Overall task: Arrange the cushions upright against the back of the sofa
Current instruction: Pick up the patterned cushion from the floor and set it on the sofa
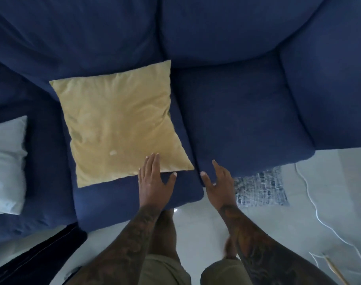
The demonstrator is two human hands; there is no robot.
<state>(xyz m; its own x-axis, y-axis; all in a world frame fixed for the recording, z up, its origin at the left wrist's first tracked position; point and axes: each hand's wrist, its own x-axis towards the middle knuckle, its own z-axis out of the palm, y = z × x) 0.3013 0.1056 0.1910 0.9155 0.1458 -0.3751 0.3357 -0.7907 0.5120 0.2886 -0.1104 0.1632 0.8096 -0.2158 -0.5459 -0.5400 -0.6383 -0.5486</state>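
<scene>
Left hand (152, 177) flat, open, fingertips on square yellow velvety cushion (118, 122) lying flat on sofa (247, 124); right hand (218, 182) open beside cushion, holding nothing.

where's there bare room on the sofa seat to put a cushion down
The right seat cushion is bare, bordered by the backrest, the armrest and the centre seam. The left seat is mostly covered by the yellow cushion.
</scene>
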